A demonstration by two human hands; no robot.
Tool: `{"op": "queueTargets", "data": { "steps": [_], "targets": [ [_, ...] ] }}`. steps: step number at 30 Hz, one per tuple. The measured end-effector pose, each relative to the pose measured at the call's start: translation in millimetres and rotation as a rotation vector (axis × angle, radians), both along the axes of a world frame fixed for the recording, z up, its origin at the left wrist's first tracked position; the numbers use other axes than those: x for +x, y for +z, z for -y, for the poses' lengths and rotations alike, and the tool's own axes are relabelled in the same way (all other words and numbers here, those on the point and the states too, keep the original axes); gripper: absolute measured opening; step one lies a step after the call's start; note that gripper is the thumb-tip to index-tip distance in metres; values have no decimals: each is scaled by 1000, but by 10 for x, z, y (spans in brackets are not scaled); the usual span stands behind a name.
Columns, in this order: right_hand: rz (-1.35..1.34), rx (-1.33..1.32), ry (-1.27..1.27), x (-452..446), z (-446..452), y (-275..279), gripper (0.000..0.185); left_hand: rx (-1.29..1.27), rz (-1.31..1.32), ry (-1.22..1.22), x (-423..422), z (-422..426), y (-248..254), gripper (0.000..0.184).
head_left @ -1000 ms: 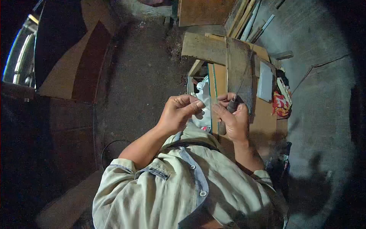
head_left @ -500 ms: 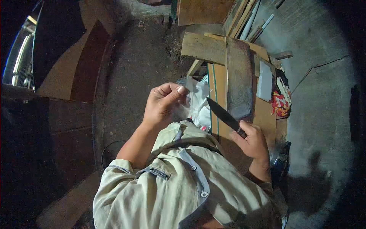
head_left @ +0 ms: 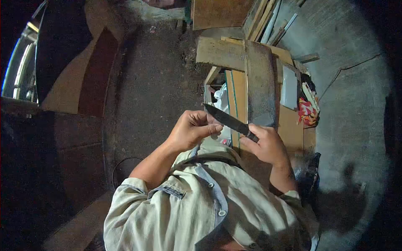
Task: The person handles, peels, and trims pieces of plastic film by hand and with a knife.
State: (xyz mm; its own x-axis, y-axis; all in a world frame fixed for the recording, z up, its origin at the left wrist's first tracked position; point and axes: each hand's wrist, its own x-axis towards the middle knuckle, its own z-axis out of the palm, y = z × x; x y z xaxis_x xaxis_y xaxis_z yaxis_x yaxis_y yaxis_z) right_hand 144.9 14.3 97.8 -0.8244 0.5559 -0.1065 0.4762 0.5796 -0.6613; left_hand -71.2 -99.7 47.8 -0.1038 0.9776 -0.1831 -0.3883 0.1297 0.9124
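A dark-bladed knife (head_left: 228, 120) is held by its handle in my right hand (head_left: 267, 144), its tip pointing up and to the left. The blade passes close to the fingers of my left hand (head_left: 194, 129). Those fingers are closed in a pinch, and what they hold, if anything, is too small to make out. Behind the hands, a white plastic bag (head_left: 222, 100) lies beside a cardboard sheet (head_left: 238, 94) with a green edge.
Wooden boards (head_left: 260, 75) lie beyond my hands, with a white rectangular piece (head_left: 289, 88) to their right. A red and yellow patterned cloth (head_left: 309, 112) is near the wall (head_left: 347, 100). Wood strips (head_left: 261, 19) lean at the top.
The knife blade, pointed away a second ago, has swung across toward my left hand. My left hand rose to the left, then came back down and right toward the blade. Clear film seen by it earlier no longer shows.
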Motion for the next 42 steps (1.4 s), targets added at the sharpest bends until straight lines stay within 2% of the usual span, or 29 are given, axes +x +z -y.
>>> {"op": "queueTargets", "data": {
  "steps": [9, 11, 15, 16, 17, 19, 20, 21, 23, 25, 26, 29, 33, 36, 38, 41, 42],
  "targets": [
    [2, 16, 67, -50, -77, 25, 26, -48, 57, -155, 80, 15, -22, 11],
    [50, 10, 91, -33, -122, 84, 26, -59, -35, -220, 39, 37, -55, 10],
    [123, 214, 26, 137, -267, 123, 25, -6, 40, -214, -45, 58, 25, 8],
    [139, 116, -181, 119, -255, 209, 24, 4, 0, -227, -68, 78, 43, 8],
    [137, 117, -183, 138, -280, 172, 24, 14, -40, -239, -80, 92, 60, 7],
    [-110, 126, -450, 191, -364, -36, 25, 24, 15, -159, -32, 76, 3, 8],
    [-317, -106, -530, 194, -332, -196, 24, 32, 72, -82, -5, 57, -21, 8],
    [-320, -107, -527, 160, -238, -267, 24, 32, 69, -78, 19, 33, -29, 8],
    [-699, -720, -402, 6, 25, -343, 24, -10, 97, 78, 78, -33, -37, 10],
    [-583, -797, -361, -128, 213, -333, 29, 40, 112, 122, 141, -76, -23, 13],
    [-563, -758, -371, -200, 272, -397, 34, 60, 143, 140, 162, -88, -2, 13],
    [-528, -716, -353, -279, 273, -461, 24, 91, 130, 137, 109, -58, 0, 13],
    [-578, -711, -395, -266, 151, -279, 21, 100, 104, 129, 26, 20, -9, 15],
    [-625, -694, -406, -234, 55, -206, 16, 66, 224, 96, -4, 45, 11, 13],
    [-537, -759, -333, -231, 14, -152, 22, 57, 209, 143, -4, 40, 42, 10],
    [-672, -788, -349, -341, 114, -76, 32, 47, 191, 209, 4, 25, 96, 10],
    [-610, -794, -380, -356, 129, -65, 40, 72, 213, 254, 16, 16, 103, 11]
  ]
}}
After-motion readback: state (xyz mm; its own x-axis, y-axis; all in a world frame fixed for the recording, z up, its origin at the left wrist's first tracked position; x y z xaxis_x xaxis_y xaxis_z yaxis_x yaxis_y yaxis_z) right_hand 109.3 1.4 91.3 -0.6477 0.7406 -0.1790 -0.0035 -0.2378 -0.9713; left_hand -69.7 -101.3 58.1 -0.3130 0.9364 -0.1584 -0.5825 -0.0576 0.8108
